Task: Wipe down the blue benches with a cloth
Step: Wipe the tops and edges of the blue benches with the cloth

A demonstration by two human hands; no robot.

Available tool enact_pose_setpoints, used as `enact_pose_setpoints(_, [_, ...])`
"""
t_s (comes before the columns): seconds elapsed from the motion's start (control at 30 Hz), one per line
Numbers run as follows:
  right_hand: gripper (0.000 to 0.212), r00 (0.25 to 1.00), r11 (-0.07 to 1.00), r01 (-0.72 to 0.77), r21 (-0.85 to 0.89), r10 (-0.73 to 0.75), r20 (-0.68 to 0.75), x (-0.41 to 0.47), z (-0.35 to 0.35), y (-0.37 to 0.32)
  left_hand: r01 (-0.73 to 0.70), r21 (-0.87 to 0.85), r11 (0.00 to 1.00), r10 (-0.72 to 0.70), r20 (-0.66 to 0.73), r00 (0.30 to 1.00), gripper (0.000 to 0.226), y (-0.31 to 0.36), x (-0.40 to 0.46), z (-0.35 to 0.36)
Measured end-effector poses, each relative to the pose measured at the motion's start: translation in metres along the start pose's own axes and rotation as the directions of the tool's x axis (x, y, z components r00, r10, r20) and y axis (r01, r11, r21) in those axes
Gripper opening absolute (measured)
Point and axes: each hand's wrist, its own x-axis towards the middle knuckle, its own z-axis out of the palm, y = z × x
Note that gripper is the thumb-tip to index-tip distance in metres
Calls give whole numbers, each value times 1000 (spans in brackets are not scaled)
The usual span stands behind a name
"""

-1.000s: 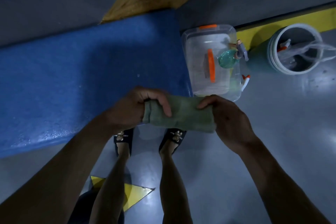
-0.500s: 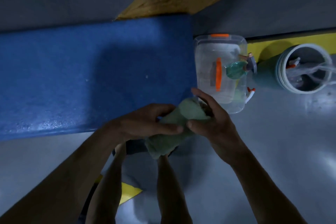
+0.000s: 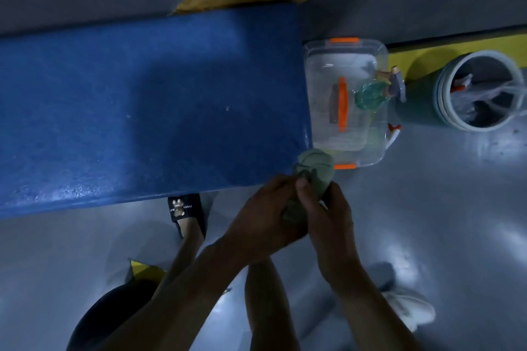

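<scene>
fingers bunch the cloth just off the bench's right end

fingers of both hands are curled round a green cloth point(image 3: 309, 177), wadded into a lump that stands up between them. going left to right: the blue bench point(image 3: 142, 111) runs across the view with its long axis left to right, its near edge glossy and beaded, perhaps with moisture. its right end stops against a clear lidded box point(image 3: 322, 71) with orange clips and an orange handle. the left hand point(image 3: 262, 214) grips the lower part of the cloth from the left, knuckles up. the right hand point(image 3: 328, 214) pinches it from the right, thumb pressed into the folds. the cloth's free upper end pokes out over the bench's near right corner and the box's near edge; whether it touches either cannot be told.

further right, a green spray bottle point(image 3: 370, 95) rests on the box lid, and a round bucket point(image 3: 479, 120) stands on the grey floor.

what the next stroke turns on, as a judgement: the bench lies up and to the left of the fingers, nearly all its length stretching leftward. the left hand is the nearer one to the surface, so the cloth probably needs flattening and carrying left along that long axis. the cloth looks soft and will take whatever shape the palm gives it.
</scene>
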Motion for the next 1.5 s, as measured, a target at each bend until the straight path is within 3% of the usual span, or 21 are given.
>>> enact_pose_setpoints(0.1, [13,999,999,-41,27,41,-13,9,-8,12,6,-126,992,21,209,978,64,-14,-4,-8])
enact_pose_setpoints(0.17, [12,993,994,-108,19,109,-35,19,-15,19,54,-101,993,-28,243,970,56,-25,-8,-20])
enact_pose_setpoints(0.27, [17,981,988,-122,-93,106,-164,47,-31,20,40,158,987,-45,31,998,46,-44,-14,-48])
enact_pose_setpoints(0.37, [33,967,923,-69,-378,-31,-252,78,-40,16,104,367,925,-45,-165,985,47,-58,-19,-74])
enact_pose_setpoints(0.43, [36,960,824,-41,-565,-124,-250,93,-36,14,125,455,882,-28,-214,976,47,-66,-24,-87])
enact_pose_setpoints(0.5, [35,953,770,-11,-638,-185,-240,102,-26,16,127,516,847,-7,-227,974,47,-73,-30,-97])
enact_pose_setpoints(0.8, [37,878,771,179,-611,-405,-254,106,11,23,148,582,799,62,-325,944,49,-98,-51,-126])
enact_pose_setpoints(0.93, [36,855,801,125,-585,-387,-346,108,21,24,235,595,768,-16,-349,937,58,-107,-59,-129])
enact_pose_setpoints(1.07, [28,773,766,105,-634,-464,-433,102,44,21,244,614,751,-30,-338,941,65,-115,-67,-134])
enact_pose_setpoints(1.2, [23,709,694,248,-676,-605,-361,83,69,21,244,624,743,-63,-297,953,71,-120,-71,-136])
enact_pose_setpoints(1.3, [24,729,548,454,-702,-682,-60,73,63,27,220,629,745,-52,-274,960,73,-120,-71,-138])
enact_pose_setpoints(1.37, [28,748,483,530,-696,-654,116,74,46,25,211,640,739,-48,-262,964,75,-121,-70,-140])
enact_pose_setpoints(1.43, [26,787,527,479,-702,-612,77,83,28,21,213,654,726,-54,-254,966,78,-123,-69,-143])
enact_pose_setpoints(1.5, [20,800,592,362,-720,-593,-85,90,17,21,211,669,713,-53,-249,967,81,-125,-68,-147])
